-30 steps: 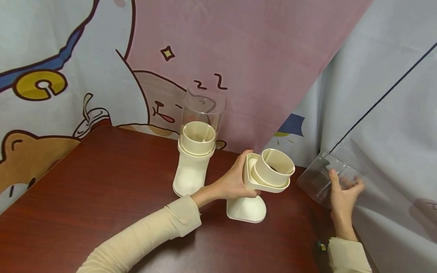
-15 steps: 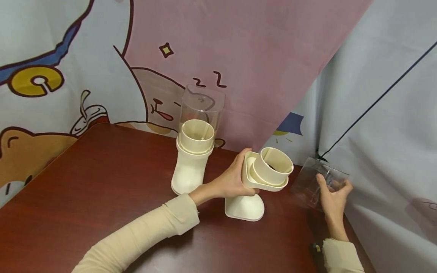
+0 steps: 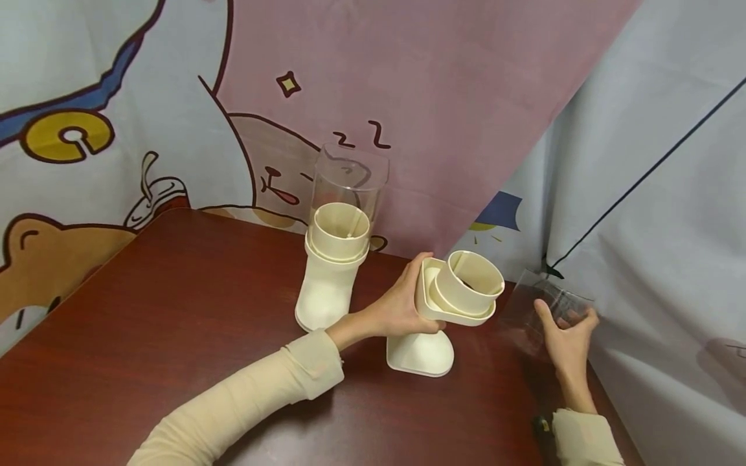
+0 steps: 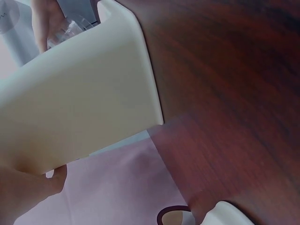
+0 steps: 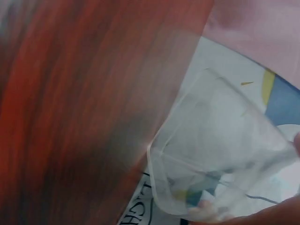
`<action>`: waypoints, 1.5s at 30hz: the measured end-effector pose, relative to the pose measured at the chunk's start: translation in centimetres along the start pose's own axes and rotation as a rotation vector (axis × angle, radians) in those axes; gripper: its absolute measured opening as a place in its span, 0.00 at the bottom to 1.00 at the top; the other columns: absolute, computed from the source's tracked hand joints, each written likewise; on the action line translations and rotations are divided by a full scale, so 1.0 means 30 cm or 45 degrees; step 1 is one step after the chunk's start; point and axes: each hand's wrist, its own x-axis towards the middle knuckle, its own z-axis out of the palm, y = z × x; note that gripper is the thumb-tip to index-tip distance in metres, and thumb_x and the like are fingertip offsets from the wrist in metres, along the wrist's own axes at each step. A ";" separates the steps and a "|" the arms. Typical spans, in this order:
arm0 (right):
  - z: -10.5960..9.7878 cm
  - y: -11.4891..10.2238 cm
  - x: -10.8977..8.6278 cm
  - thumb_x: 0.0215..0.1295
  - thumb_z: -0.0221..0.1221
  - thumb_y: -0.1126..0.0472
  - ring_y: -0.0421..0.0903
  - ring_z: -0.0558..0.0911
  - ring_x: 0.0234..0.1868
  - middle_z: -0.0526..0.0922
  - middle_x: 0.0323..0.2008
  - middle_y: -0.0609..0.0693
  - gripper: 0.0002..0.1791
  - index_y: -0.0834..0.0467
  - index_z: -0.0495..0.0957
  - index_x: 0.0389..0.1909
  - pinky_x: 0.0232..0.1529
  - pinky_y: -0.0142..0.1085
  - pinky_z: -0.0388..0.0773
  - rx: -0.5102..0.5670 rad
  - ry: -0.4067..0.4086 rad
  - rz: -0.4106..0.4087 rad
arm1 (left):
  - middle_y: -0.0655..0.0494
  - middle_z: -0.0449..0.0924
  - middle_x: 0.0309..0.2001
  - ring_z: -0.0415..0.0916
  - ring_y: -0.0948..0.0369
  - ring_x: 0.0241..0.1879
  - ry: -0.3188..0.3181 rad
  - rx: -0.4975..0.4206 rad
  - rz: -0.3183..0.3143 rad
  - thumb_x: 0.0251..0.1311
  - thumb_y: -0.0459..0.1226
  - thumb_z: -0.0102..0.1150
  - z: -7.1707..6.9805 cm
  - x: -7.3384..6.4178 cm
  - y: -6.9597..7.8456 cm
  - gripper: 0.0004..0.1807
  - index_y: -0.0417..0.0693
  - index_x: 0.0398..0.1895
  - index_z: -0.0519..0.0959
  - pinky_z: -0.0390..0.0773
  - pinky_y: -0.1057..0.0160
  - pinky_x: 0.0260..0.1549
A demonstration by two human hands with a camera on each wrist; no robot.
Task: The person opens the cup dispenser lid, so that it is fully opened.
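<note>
"Who's at the wooden worktop?"
"A left hand, fingers curled round the nearer cream stand; a right hand, fingers spread, gripping a clear container by the curtain."
"Risk?"
"Smooth walls could slip."

Pink curtain: "z Z", beyond the table's far edge
White cloth: dark "LIGH", cut off, at table edge
</note>
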 end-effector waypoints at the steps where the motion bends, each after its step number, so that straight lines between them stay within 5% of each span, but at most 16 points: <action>1: 0.002 0.004 0.000 0.63 0.63 0.42 0.61 0.64 0.71 0.54 0.72 0.61 0.55 0.51 0.35 0.77 0.66 0.50 0.65 0.015 -0.006 -0.010 | 0.47 0.59 0.68 0.64 0.56 0.63 -0.001 0.000 0.002 0.38 0.38 0.76 0.001 0.002 0.000 0.64 0.50 0.76 0.42 0.65 0.59 0.66; 6: 0.010 0.023 0.001 0.62 0.66 0.45 0.60 0.64 0.70 0.53 0.68 0.59 0.52 0.56 0.41 0.73 0.64 0.37 0.68 0.035 -0.009 -0.019 | 0.47 0.60 0.68 0.65 0.56 0.63 0.000 -0.006 0.004 0.38 0.38 0.76 0.004 0.004 -0.001 0.64 0.50 0.76 0.43 0.66 0.59 0.65; 11: 0.022 0.035 0.002 0.58 0.69 0.46 0.56 0.67 0.68 0.56 0.61 0.51 0.51 0.54 0.44 0.69 0.46 0.19 0.67 0.023 -0.019 0.027 | 0.47 0.60 0.68 0.65 0.56 0.63 0.002 -0.014 -0.007 0.38 0.38 0.76 0.005 0.001 -0.001 0.64 0.50 0.76 0.43 0.66 0.59 0.65; 19: 0.032 0.047 -0.003 0.55 0.73 0.48 0.42 0.71 0.58 0.64 0.57 0.45 0.54 0.50 0.42 0.69 0.43 0.18 0.65 0.004 -0.044 0.061 | 0.49 0.59 0.68 0.65 0.57 0.63 -0.001 -0.021 -0.019 0.38 0.37 0.77 0.007 0.001 0.002 0.64 0.52 0.76 0.43 0.65 0.60 0.66; 22: 0.023 0.038 -0.005 0.57 0.71 0.47 0.47 0.68 0.64 0.62 0.64 0.52 0.56 0.50 0.38 0.72 0.58 0.26 0.66 0.033 -0.078 0.101 | 0.50 0.59 0.69 0.65 0.57 0.63 -0.002 -0.032 -0.027 0.38 0.36 0.77 0.010 0.000 0.001 0.65 0.52 0.77 0.43 0.65 0.60 0.66; 26: -0.016 0.000 -0.012 0.63 0.64 0.43 0.53 0.51 0.76 0.45 0.74 0.58 0.53 0.49 0.37 0.76 0.75 0.41 0.51 0.153 0.004 0.094 | 0.51 0.58 0.69 0.63 0.59 0.65 -0.013 -0.072 -0.063 0.39 0.38 0.79 0.012 -0.007 0.000 0.66 0.57 0.78 0.41 0.63 0.58 0.68; 30: -0.032 -0.100 -0.038 0.67 0.61 0.54 0.47 0.59 0.71 0.59 0.66 0.52 0.33 0.53 0.58 0.68 0.69 0.31 0.58 0.607 0.262 -0.219 | 0.54 0.53 0.73 0.59 0.61 0.69 -0.024 -0.066 -0.107 0.41 0.46 0.81 -0.011 -0.029 0.011 0.70 0.68 0.79 0.36 0.60 0.55 0.71; 33: 0.006 -0.204 -0.086 0.66 0.59 0.66 0.46 0.69 0.62 0.70 0.57 0.54 0.22 0.63 0.67 0.59 0.59 0.28 0.67 1.008 0.263 -0.583 | 0.55 0.46 0.77 0.52 0.61 0.74 0.012 -0.104 -0.108 0.50 0.57 0.71 -0.043 -0.056 0.047 0.63 0.70 0.79 0.34 0.55 0.50 0.73; 35: 0.044 -0.274 -0.119 0.66 0.58 0.69 0.50 0.72 0.60 0.74 0.55 0.59 0.18 0.69 0.69 0.55 0.57 0.32 0.71 1.197 0.145 -0.768 | 0.55 0.43 0.78 0.47 0.60 0.77 0.088 -0.151 -0.085 0.58 0.64 0.58 -0.051 -0.069 0.084 0.55 0.66 0.80 0.36 0.52 0.48 0.75; 37: 0.084 -0.329 -0.143 0.69 0.56 0.66 0.53 0.74 0.61 0.76 0.55 0.61 0.18 0.70 0.70 0.56 0.59 0.34 0.72 1.263 -0.048 -0.836 | 0.54 0.42 0.79 0.44 0.59 0.78 0.183 -0.184 -0.059 0.66 0.67 0.43 -0.040 -0.077 0.125 0.48 0.58 0.81 0.39 0.49 0.48 0.76; 42: 0.168 -0.385 -0.163 0.80 0.40 0.47 0.47 0.71 0.68 0.76 0.63 0.54 0.29 0.65 0.65 0.67 0.65 0.34 0.69 1.145 -0.727 -0.649 | 0.53 0.42 0.79 0.43 0.59 0.78 0.289 -0.154 -0.033 0.78 0.51 0.34 0.041 -0.089 0.190 0.35 0.46 0.80 0.42 0.49 0.52 0.76; 45: 0.199 -0.374 -0.169 0.80 0.28 0.42 0.40 0.79 0.58 0.81 0.57 0.46 0.33 0.59 0.71 0.64 0.57 0.30 0.74 1.035 -1.017 -0.509 | 0.53 0.42 0.79 0.43 0.59 0.78 0.294 -0.143 -0.006 0.78 0.42 0.34 0.089 -0.087 0.181 0.32 0.44 0.80 0.43 0.49 0.54 0.76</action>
